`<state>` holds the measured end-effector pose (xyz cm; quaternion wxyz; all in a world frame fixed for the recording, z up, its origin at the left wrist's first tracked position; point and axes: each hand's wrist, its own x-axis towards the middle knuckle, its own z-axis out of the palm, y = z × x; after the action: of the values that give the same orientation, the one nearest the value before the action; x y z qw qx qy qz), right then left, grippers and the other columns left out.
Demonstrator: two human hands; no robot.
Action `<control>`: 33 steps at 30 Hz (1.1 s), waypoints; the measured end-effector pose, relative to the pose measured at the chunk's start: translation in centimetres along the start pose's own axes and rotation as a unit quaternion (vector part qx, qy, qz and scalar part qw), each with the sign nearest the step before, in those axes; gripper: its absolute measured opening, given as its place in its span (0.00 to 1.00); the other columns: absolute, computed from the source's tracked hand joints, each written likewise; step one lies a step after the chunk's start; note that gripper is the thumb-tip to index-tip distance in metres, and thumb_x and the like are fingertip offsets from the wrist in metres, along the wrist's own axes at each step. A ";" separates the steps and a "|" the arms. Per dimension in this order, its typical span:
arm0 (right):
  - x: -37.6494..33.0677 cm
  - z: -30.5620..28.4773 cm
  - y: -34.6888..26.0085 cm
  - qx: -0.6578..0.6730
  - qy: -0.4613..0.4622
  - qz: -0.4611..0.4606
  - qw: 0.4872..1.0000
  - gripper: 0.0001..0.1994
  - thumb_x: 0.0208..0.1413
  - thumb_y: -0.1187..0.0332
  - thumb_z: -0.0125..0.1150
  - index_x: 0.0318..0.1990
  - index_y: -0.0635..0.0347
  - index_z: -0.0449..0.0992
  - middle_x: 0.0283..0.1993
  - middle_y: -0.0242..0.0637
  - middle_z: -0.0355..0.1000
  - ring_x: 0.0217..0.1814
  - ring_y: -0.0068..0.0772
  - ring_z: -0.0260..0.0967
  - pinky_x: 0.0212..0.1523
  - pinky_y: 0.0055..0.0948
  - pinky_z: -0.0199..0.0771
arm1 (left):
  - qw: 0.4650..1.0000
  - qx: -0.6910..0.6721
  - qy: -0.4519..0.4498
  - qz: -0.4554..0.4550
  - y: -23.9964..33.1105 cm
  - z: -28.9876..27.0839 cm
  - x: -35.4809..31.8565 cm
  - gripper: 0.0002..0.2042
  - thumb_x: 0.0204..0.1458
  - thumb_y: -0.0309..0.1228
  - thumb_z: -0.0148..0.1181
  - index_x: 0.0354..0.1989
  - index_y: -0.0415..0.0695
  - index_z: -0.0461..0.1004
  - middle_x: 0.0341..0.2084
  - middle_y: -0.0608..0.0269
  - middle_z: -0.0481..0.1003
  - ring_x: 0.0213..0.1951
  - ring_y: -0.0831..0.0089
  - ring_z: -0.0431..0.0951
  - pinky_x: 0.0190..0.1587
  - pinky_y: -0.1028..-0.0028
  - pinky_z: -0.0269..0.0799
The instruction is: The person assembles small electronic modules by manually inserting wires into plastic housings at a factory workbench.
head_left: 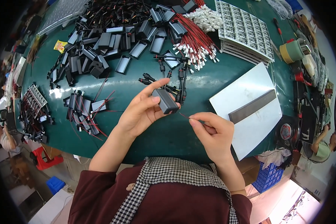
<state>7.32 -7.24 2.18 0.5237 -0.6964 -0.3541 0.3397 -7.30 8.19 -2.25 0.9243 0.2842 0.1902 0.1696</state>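
Over the near middle of the green table, my left hand point(140, 108) grips a small black plastic housing point(166, 100) between thumb and fingers, tilted so that one end points toward my right. A thin red wire point(184, 115) runs near that end, and the thumb and forefinger of my right hand point(214, 130) pinch it. Whether the wire comes out of the housing is too fine to tell. Just beyond the housing lie black cables with connectors point(182, 78). My left fingers partly hide the underside of the housing.
Many open black housings point(114, 41) are heaped at the far left. Beside them lie red wires with white plugs point(198, 44) and stacked circuit board panels point(246, 31). A metal plate point(246, 123) carrying a dark bar point(253, 106) is at right. Wired housings point(86, 112) sit left.
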 end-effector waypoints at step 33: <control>0.7 0.2 0.1 -0.043 0.004 0.011 0.999 0.03 0.50 0.75 0.63 0.32 0.62 0.77 0.16 0.23 0.60 0.16 0.09 0.48 0.17 0.17 0.45 | 0.999 -0.003 0.030 -0.030 -0.7 -0.2 0.0 0.18 0.56 0.31 0.54 0.52 0.35 0.63 0.42 0.51 0.71 0.49 0.57 0.75 0.47 0.71 0.77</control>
<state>7.50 -6.60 1.97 0.4911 -0.7234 -0.3589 0.3267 -7.20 7.72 -2.79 0.9236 0.2708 0.2254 0.1511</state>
